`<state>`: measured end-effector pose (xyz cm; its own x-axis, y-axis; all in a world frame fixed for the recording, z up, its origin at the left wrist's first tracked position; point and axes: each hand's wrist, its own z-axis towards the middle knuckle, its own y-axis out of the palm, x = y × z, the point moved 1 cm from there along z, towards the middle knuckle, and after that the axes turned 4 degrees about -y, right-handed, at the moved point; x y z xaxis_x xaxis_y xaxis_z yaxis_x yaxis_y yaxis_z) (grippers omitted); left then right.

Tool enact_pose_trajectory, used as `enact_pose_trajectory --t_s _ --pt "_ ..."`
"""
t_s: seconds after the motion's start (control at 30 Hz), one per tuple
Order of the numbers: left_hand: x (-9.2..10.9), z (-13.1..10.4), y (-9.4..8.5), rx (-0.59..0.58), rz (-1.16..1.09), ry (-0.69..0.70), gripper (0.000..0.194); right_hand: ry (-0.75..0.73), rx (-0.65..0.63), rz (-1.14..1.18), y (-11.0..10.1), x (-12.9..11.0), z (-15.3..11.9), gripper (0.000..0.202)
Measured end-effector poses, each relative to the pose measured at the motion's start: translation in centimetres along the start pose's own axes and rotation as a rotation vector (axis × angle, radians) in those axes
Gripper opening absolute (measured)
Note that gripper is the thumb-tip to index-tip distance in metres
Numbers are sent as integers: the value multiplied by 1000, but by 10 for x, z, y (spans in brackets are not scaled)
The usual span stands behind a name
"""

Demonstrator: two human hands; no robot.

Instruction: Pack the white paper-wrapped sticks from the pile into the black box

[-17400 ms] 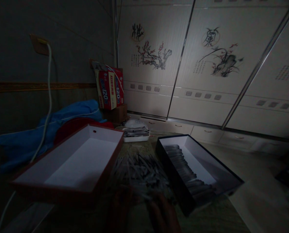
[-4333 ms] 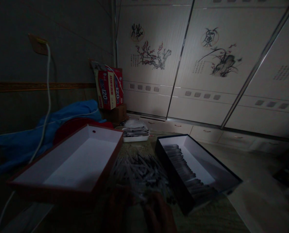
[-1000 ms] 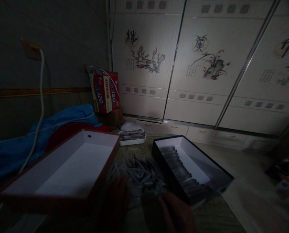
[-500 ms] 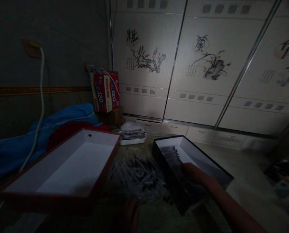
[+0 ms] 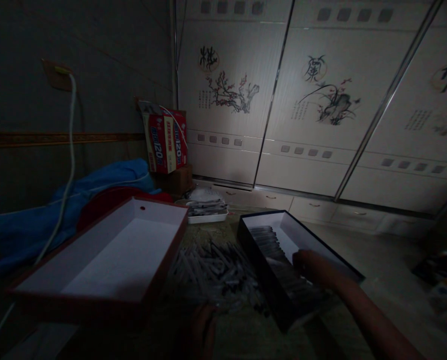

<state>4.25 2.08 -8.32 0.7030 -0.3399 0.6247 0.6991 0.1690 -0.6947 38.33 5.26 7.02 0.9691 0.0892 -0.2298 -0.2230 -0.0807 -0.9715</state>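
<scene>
The room is very dark. My right hand (image 5: 313,267) reaches into the black box (image 5: 323,250), over the row of small grey sticks (image 5: 272,247) lined up along its left side. Whether it holds a stick I cannot tell. My left hand (image 5: 202,332) rests low at the near edge of the table, just below a loose pile of the same grey sticks (image 5: 215,270); its fingers are too dim to read. Left of the pile stands a red box with a white inside (image 5: 106,252), holding nothing.
A small white tray of sticks (image 5: 208,210) sits at the back of the table. A blue cloth (image 5: 69,200), a white cable (image 5: 71,150) and a red carton (image 5: 165,142) lie at the left. Painted wardrobe doors (image 5: 313,100) fill the background.
My right hand has gone from the near table edge into the black box and shifted slightly right within it. My left hand stays low by the pile.
</scene>
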Motion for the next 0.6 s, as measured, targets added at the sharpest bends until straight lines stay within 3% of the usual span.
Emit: enact_pose_trajectory --t_s 0.07,0.17,0.27,0.33,0.43,0.53,0.6 --pt "0 0 1 29 -39 -19 31 -18 77 27 -14 -11 -9 25" --pt "5 1 -3 48 -126 -21 30 -105 157 211 -26 -47 -27 16" --pt "16 2 -11 -1 -264 -16 26 -220 135 696 -11 -94 -45 18" --pt "24 2 -17 3 -376 -46 26 -215 99 892 18 -120 -52 19" --pt "28 1 -19 11 -509 -195 36 -120 107 1064 83 -141 -53 26" --pt "18 -1 -15 -4 -516 -360 47 -144 104 1045 146 -150 -45 24" --pt "7 -2 -12 -19 -486 -368 46 -213 129 1005 171 -153 -41 23"
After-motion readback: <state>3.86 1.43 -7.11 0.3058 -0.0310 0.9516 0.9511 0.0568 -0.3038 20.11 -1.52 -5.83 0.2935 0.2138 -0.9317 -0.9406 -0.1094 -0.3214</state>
